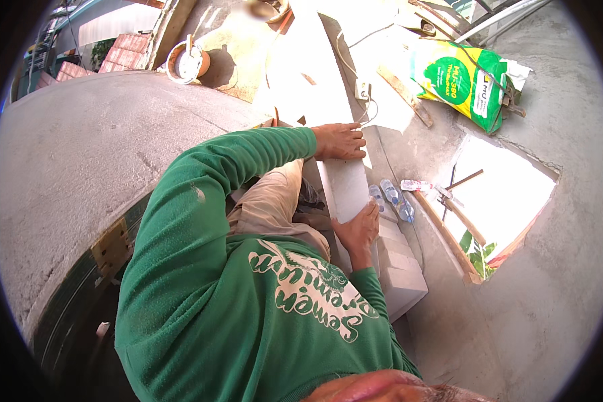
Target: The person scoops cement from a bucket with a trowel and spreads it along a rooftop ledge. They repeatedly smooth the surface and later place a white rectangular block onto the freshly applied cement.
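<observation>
A long pale grey block point(345, 191), which looks like lightweight concrete, lies lengthwise in front of me between my two hands. My left hand point(342, 141) grips its far end, with the fingers curled over the right edge. At the near end, my right hand point(359, 231) clasps the block, thumb side along its top face. Part of the block's lower side is hidden by my hands and body. Just right of my right forearm sit more pale blocks point(403, 288), side by side.
Clear plastic bottles point(396, 199) stand by the blocks. A square opening point(516, 177) with wood strips lies to the right. Beyond are a green and yellow bag point(459, 84), a plank point(405, 97), a power socket point(362, 90) and a bucket point(193, 61). A rounded cement surface point(100, 134) rises left.
</observation>
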Demonstrator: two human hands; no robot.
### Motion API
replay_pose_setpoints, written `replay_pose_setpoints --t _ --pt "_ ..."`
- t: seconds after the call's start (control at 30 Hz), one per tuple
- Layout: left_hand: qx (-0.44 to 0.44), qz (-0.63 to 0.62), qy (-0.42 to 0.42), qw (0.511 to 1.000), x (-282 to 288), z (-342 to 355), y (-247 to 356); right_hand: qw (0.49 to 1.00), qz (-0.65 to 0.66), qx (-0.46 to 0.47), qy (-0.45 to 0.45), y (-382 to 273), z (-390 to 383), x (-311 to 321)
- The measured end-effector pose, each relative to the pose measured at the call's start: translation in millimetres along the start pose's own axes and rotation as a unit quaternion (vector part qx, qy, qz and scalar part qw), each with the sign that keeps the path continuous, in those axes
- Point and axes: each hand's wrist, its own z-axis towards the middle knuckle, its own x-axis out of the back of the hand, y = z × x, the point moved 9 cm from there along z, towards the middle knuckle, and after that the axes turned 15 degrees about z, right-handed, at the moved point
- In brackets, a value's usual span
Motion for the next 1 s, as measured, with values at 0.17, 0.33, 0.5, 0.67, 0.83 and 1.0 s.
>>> replay_pose_setpoints --t 0.17,0.33,0.5,0.67,0.83,1.0 --pt "0.009 0.142 -0.071 0.987 -70.7 -16.2 -149.3 0.997 0.037 0.057 0.042 -93.0 142.3 -23.5" --pt "0.147 0.210 -0.168 0.952 -102.0 -61.0 -295.6 0.990 0.015 0.108 0.084 -197.6 270.8 -33.6" --pt "0.432 0.074 -0.089 0.895 -89.4 -91.6 -345.2 0.967 -0.076 0.139 0.199 -227.7 453.8 -78.8" --pt "0.583 -0.258 -0.014 0.770 -170.4 -163.3 -227.5 0.990 -0.034 0.097 0.098 -281.4 425.6 -86.1" --pt "0.568 -0.392 -0.156 0.706 -223.2 -187.4 -86.0 0.994 -0.010 0.069 0.078 -279.1 416.5 -75.3" --pt "0.550 -0.466 -0.253 0.645 -237.3 -203.6 -7.7 0.995 0.053 0.072 0.039 -240.3 367.1 -69.5"
